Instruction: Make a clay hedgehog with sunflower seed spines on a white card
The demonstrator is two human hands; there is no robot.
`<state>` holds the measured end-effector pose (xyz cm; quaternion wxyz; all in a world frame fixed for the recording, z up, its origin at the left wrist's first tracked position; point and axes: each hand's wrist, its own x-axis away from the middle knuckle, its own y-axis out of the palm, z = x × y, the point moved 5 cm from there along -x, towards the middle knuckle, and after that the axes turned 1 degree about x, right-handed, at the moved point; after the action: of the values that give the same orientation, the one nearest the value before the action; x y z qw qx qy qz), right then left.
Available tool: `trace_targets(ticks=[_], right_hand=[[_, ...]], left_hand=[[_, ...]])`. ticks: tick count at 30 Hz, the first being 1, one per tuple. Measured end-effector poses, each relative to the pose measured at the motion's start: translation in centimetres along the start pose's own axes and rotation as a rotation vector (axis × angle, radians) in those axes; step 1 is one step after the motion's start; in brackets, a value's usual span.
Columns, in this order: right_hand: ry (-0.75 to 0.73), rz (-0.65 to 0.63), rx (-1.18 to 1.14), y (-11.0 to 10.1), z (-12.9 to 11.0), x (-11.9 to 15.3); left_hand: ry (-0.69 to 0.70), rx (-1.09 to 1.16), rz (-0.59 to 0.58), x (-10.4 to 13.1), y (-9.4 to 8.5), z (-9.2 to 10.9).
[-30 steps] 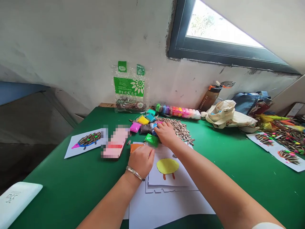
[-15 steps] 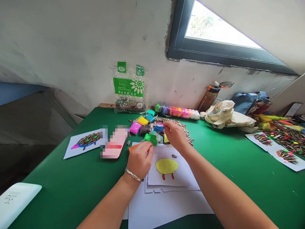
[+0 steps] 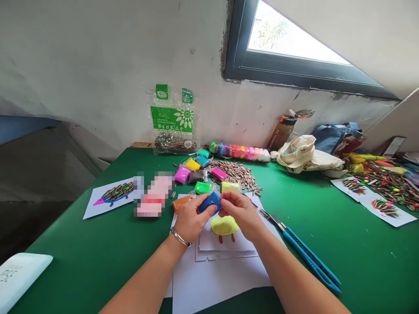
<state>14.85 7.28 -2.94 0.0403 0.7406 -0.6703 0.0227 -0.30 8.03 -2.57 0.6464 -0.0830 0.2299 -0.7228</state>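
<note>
A small clear packet of blue modelling clay (image 3: 209, 203) is held between both hands above the paper. My left hand (image 3: 191, 217) grips its left side, thumb in front. My right hand (image 3: 240, 213) pinches the packet's right edge with thumb and fingertips. Below them, a white sheet (image 3: 225, 246) bears a flat yellow-green oval (image 3: 224, 226) with two short orange-brown legs; the hands partly cover it. Close by lie packets of green clay (image 3: 203, 187), orange clay (image 3: 181, 203) and pale yellow clay (image 3: 231, 186).
Sunflower seeds (image 3: 240, 172) are heaped behind the packets. A blue-handled tool (image 3: 310, 257) lies right of my right forearm. At left are a hedgehog picture (image 3: 114, 196) and a blurred pink object (image 3: 153, 196). A seed bag (image 3: 173, 122) and a bottle (image 3: 281, 133) stand by the wall.
My right hand has brought the blue clay packet from the pile to above the paper. My left hand now grips it too. The blue-handled tool has come into sight.
</note>
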Motion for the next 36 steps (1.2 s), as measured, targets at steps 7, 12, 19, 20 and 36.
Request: trace_targets(ticks=[7,12,19,20,36], right_hand=[[-0.02,0.043,0.081,-0.3,0.3,0.4],[0.024,-0.061,0.077,0.3,0.8,0.6],[0.067,-0.177,0.202,-0.3,1.1,0.6],[0.075,-0.184,0.24,-0.3,1.2,0.6],[0.248,-0.366,-0.212,-0.4,1.9,0.9]], left_hand=[[-0.051,0.055,-0.08,-0.2,0.3,0.0],[-0.081,0.06,-0.135,-0.2,0.5,0.1],[-0.117,0.044,-0.194,0.1,1.2,0.0],[-0.123,0.047,-0.201,0.1,1.3,-0.1],[-0.235,0.4,-0.293,0.0,1.8,-0.3]])
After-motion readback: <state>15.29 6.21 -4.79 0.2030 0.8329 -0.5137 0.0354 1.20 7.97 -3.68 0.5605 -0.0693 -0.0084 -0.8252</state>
